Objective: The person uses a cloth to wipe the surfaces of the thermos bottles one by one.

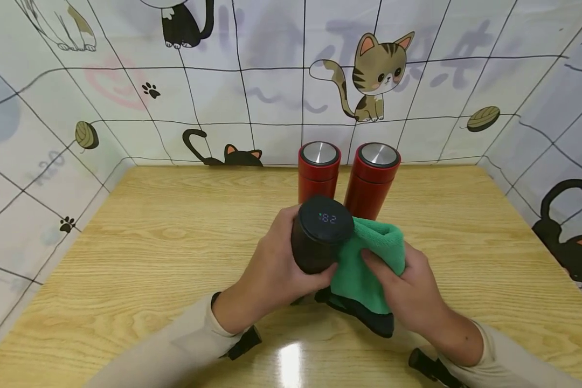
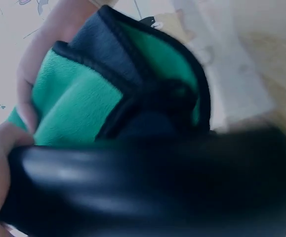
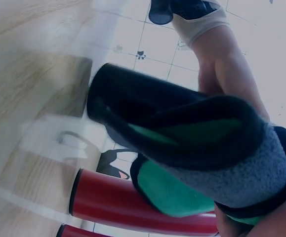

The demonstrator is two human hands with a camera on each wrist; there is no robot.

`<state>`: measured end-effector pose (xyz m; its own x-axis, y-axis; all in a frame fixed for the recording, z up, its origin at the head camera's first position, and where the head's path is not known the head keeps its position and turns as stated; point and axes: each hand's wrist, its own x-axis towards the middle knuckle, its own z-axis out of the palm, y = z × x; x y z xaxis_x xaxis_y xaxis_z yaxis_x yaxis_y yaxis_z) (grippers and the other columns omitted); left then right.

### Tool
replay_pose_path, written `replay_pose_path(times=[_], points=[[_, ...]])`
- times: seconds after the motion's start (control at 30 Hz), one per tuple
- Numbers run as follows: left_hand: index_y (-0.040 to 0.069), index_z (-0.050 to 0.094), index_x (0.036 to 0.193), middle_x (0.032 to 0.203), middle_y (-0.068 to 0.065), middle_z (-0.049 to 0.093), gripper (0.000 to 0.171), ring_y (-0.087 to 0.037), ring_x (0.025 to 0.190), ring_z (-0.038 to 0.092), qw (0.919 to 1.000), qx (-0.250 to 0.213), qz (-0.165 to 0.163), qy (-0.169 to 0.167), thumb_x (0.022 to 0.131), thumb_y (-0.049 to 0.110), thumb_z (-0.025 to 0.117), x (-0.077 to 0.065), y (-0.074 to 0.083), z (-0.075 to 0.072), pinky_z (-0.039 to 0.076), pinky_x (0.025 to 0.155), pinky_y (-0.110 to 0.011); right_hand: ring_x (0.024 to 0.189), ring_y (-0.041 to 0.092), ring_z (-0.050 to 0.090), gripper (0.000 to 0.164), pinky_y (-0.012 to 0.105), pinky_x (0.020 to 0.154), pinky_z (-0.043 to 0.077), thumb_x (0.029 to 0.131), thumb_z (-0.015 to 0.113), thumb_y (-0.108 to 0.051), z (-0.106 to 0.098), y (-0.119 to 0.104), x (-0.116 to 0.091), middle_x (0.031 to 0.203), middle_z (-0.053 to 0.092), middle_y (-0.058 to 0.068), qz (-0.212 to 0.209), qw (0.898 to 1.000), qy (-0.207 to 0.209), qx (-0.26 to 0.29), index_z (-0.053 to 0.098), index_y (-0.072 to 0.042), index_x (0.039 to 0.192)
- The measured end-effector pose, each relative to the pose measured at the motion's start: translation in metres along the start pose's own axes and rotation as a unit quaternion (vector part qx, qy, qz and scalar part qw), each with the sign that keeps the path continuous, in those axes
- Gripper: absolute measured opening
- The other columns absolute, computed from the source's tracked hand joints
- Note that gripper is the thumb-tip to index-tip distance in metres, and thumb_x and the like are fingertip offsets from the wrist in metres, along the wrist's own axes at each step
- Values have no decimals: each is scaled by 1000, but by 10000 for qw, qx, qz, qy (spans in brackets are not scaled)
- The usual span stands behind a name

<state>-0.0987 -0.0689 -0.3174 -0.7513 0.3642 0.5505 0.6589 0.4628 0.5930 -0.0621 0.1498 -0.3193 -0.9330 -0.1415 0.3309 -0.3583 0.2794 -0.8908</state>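
Observation:
My left hand (image 1: 271, 264) grips a black thermos (image 1: 312, 253) round its body and holds it above the table. Lit digits show on its dark lid (image 1: 326, 218). In my right hand (image 1: 414, 291) is a folded green cloth (image 1: 364, 275) with a dark grey back and black edging, pinched under the thumb. The cloth lies against the right side of the thermos in the head view. In the left wrist view the thermos (image 2: 147, 190) crosses the front, with the cloth (image 2: 73, 106) behind it. The right wrist view shows the thermos base (image 3: 101, 94) off the tabletop.
Two red thermoses with silver-topped lids, a left one (image 1: 317, 180) and a right one (image 1: 371, 186), stand upright just beyond my hands. The wooden table (image 1: 174, 226) meets a cat-patterned backdrop (image 1: 271, 91) at the back and both sides.

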Motion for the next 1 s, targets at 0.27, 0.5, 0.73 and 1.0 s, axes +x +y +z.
replay_pose_path(times=[0.27, 0.5, 0.73, 1.0], points=[[13, 42, 138, 119, -7, 58, 88, -22, 102, 65, 9892, 1430, 320, -67, 63, 20, 88, -1, 8, -11, 58, 90, -39, 106, 7, 69, 36, 25, 84, 59, 102, 49, -2, -1, 0, 2, 125, 66, -5, -67, 9980, -171, 602, 54, 0, 137], [11, 46, 137, 109, -4, 67, 86, -21, 93, 68, 9673, 2468, 473, -338, 63, 24, 86, -2, 16, -19, 58, 83, -39, 109, 7, 68, 36, 22, 86, 58, 100, 51, 2, 1, -2, 0, 125, 66, -1, -239, 9977, 107, 622, 55, 2, 136], [12, 48, 135, 104, -5, 66, 84, -22, 90, 66, 9504, 2992, 264, -812, 63, 27, 89, -3, 22, -23, 58, 75, -38, 117, 5, 64, 43, 19, 89, 55, 93, 52, 15, 5, 3, -2, 131, 66, -4, -997, 9935, 150, 537, 59, 4, 134], [13, 47, 133, 102, -6, 65, 84, -23, 86, 65, 9365, 3307, 179, -1151, 62, 28, 88, -5, 21, -23, 56, 64, -37, 136, 19, 54, 40, 24, 109, 43, 99, 58, -9, 8, 7, 3, 143, 58, 14, -2758, 9586, 78, -705, 56, 8, 135]])
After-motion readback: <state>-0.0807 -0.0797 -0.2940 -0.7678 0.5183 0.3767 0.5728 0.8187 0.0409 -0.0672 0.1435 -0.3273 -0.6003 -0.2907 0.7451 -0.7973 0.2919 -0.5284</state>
